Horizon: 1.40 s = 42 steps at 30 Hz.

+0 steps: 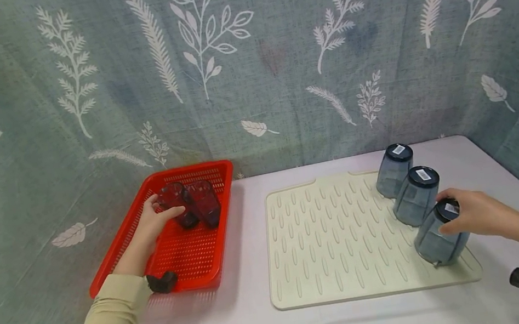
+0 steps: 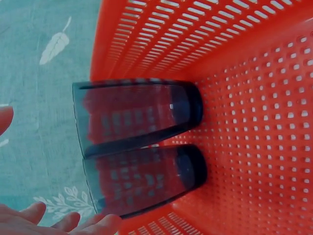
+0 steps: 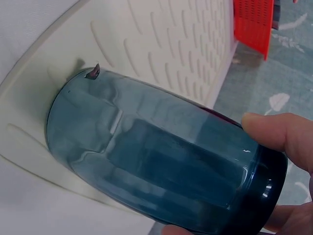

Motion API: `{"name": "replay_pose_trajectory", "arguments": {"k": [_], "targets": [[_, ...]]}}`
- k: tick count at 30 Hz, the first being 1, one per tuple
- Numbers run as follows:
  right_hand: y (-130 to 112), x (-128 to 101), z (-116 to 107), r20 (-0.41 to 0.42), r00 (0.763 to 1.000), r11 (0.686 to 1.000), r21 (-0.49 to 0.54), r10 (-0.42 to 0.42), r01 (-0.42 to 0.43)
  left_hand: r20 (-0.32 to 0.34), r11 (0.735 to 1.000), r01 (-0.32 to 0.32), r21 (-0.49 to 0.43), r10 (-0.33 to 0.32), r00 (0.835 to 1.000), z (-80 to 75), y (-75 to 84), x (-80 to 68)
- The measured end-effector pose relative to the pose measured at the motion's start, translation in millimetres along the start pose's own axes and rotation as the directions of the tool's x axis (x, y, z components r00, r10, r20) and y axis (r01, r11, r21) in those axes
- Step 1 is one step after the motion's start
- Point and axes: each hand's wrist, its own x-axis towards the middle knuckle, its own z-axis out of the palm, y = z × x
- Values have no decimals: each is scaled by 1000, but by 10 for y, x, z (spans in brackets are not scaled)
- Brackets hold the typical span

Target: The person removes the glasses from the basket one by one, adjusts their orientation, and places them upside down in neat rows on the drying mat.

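My right hand (image 1: pixel 478 211) grips a blue-grey drinking glass (image 1: pixel 437 242) round its dark base. This glass is upside down, its rim at the near right corner of the cream ribbed mat (image 1: pixel 325 241). A small dark jagged mark shows at its rim in the right wrist view. Behind it, two similar inverted glasses form a row, a middle one (image 1: pixel 416 201) and a far one (image 1: pixel 394 173). My left hand (image 1: pixel 155 221) reaches over the red basket (image 1: pixel 188 255) with fingers spread beside two glasses, one left (image 1: pixel 176 198) and one right (image 1: pixel 205 203). Whether its fingertips touch glass I cannot tell.
The perforated basket stands at the left on a white-covered table (image 1: pixel 258 295), its wall between the glasses and the mat. A green leaf-patterned curtain (image 1: pixel 273 116) hangs behind and along both sides. White tabletop lies between basket and mat.
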Motion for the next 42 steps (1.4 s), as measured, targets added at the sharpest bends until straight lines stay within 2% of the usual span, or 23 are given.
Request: {"name": "replay_pose_trajectory", "arguments": {"k": [11,16,21,32,42], "targets": [[10,11,-4,34,999,1000,-5,11,-11,38,999,26,36,-27,999,14,-33,175],[23,15,-17,61,998,1000,9,3,-3,10,999,27,27,-27,1000,22,-28,228],[41,18,-37,82,997,1000,11,5,-6,-53,999,23,25,-21,998,15,-37,276],[77,12,-63,104,995,1000,-11,15,-14,-161,987,51,155,-25,987,-43,-184,496],[69,13,-39,80,997,1000,-22,-9,11,-130,981,93,169,-71,989,-63,-233,652]]}}
